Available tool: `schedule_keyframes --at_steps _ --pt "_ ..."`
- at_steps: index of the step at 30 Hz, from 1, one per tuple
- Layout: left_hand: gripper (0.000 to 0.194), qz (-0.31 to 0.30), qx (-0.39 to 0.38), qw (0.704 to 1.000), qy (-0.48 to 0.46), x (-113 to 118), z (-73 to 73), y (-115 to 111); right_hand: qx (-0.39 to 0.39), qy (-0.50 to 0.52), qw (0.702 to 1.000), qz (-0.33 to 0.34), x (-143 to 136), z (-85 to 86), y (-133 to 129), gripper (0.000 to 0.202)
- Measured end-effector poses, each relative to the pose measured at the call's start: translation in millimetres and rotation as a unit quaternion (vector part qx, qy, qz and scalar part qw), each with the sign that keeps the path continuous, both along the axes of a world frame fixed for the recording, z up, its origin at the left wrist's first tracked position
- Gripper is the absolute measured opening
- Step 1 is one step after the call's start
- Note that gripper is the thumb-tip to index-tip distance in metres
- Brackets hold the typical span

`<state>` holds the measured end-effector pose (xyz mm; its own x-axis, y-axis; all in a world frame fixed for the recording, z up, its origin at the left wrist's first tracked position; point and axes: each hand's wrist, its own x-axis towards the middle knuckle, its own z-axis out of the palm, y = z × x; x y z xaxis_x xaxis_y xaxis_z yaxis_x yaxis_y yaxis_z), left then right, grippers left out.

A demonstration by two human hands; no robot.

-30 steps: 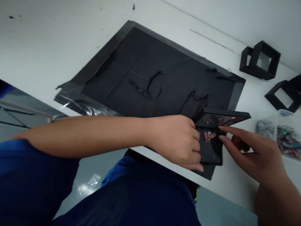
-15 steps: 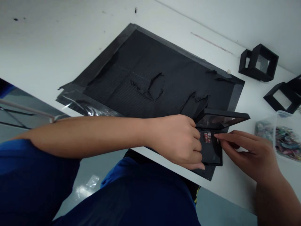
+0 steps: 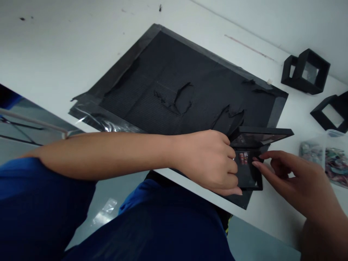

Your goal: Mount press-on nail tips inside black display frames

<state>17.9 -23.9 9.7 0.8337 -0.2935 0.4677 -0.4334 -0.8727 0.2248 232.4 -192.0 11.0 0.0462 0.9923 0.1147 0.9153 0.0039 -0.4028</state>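
A white table (image 3: 67,54) spreads toward ten o'clock; its near edge passes close to the open black case (image 3: 248,177) at half past three. Inside: glossy pinkish pieces (image 3: 241,158). The left hand (image 3: 214,163) curls at the case's nine-o'clock side (grip hidden); the right hand (image 3: 301,183) brings thumb and forefinger together, hold unclear.

A workshop or packing room of some sort, I can't tell which!
Look at this white table (image 3: 76,47), scuffed and marked, covered partly by a torn black sheet (image 3: 206,79); there's an open black box (image 3: 248,178) with tiny pinkish pieces (image 3: 241,158) inside, more windowed black boxes (image 3: 300,72) to the right, and a clear tub (image 3: 325,150) piled with little coloured bits (image 3: 337,162). Down below, a plain grey floor (image 3: 121,188) with a see-through wrapper (image 3: 105,213) lying on it.
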Motion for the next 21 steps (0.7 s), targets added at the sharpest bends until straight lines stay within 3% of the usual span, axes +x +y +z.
schedule_keyframes --at_steps 5,11,16,21 --pt "0.046 -0.003 -0.004 1.0 -0.009 0 -1.0 0 -0.029 0.021 0.999 0.006 2 -2.2 -1 0.018" --pt "0.049 -0.012 0.0 1.0 0.019 1 -0.8 0 0.005 -0.008 1.0 0.014 -3 0.8 1 0.012" --pt "0.043 -0.007 0.014 0.997 -0.081 -2 -7.3 1 0.048 -0.131 0.99 0.016 -17 3.0 0 0.008" --pt "0.046 -0.021 -0.006 0.999 -0.044 0 -5.9 1 0.087 -0.261 0.961 0.038 -31 5.7 4 0.009"
